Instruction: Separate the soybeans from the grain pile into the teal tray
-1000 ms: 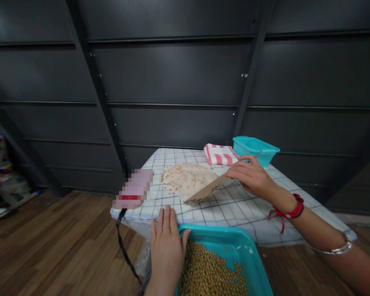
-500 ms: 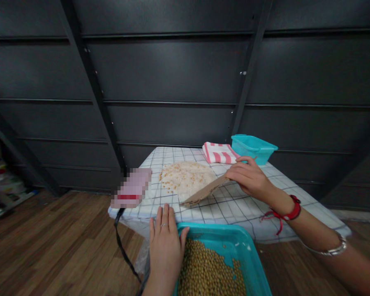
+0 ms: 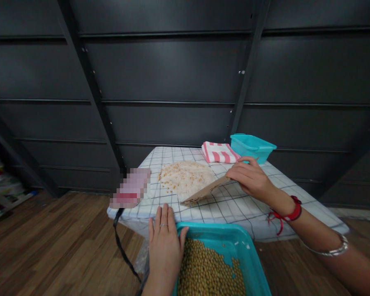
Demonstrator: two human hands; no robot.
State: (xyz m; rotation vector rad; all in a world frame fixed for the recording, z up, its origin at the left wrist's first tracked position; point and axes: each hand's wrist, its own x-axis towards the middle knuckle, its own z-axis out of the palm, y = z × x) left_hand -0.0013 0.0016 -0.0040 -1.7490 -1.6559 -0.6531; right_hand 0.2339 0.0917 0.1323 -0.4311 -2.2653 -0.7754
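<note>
- Right hand (image 3: 252, 181), right of centre: pinching tilted cardboard (image 3: 206, 191), lower edge at the pale, bean-flecked heap (image 3: 188, 177), frame centre.
- Left hand (image 3: 165, 248), bottom centre: fingers extended, gripping nothing visible, at teal tray (image 3: 214, 228).
- Judged step: scraping the heap; next stroke calls for a low, steady edge.

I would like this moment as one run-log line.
right hand: grips tilted cardboard piece by pale bean-strewn pile | left hand: at teal tray | teal tray: holds soybeans
</note>
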